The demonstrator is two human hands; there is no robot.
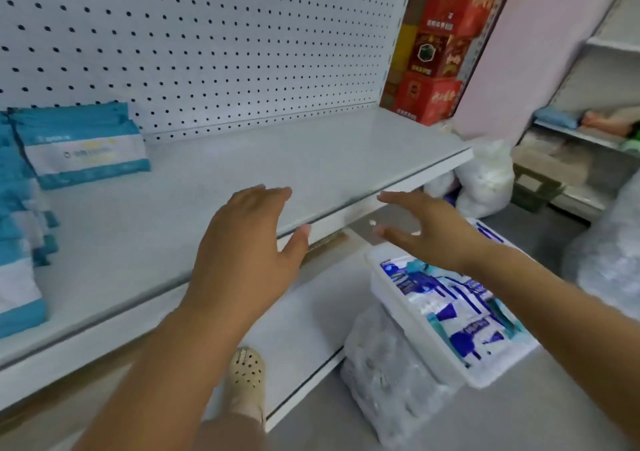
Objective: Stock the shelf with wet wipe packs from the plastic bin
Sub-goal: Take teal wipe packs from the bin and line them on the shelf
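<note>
A white shelf (311, 159) with a pegboard back runs across the view. At its left, teal and white wet wipe packs (83, 145) stand in rows. My left hand (246, 246) hovers over the shelf's front edge, fingers straight, holding nothing. My right hand (426, 228) is spread open in the air to the right of the shelf edge, above a white plastic bin (388, 277). The bin holds several blue and white wipe packs (460, 315) and sits on clear bagged goods on the floor.
Red cartons (440, 48) are stacked behind the shelf's right end. White plastic bags (485, 180) lie on the floor beside it. A lower shelf (304, 329) juts out below. My foot in a beige clog (246, 378) stands near it. Another shelving unit (595, 131) is at far right.
</note>
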